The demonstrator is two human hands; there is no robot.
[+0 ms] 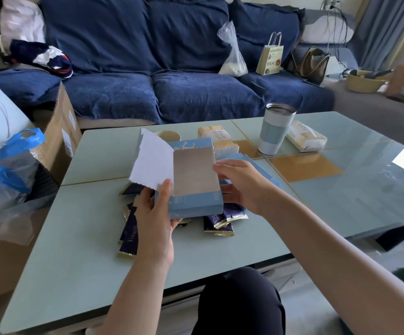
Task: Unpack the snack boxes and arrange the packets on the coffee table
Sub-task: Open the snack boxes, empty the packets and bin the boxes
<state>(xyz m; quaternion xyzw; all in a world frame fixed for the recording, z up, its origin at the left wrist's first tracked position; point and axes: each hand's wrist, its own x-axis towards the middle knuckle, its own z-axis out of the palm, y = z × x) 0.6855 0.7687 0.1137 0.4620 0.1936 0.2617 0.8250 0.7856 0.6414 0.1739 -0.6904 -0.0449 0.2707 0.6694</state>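
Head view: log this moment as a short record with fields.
box: light blue box, flap torn open, held above the table
left hand: left hand grips the box's near left corner
right hand: right hand at the box's right side, fingers loosely spread
packets: dark purple packets in a loose pile under the box
second box: another blue box partly hidden behind the right hand
cup: tumbler upright at the far side
tissues: two tissue packs near the tumbler

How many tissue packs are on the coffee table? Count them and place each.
2. One tissue pack lies behind the blue box, partly hidden by it; the other lies right of the tumbler. None else shows.
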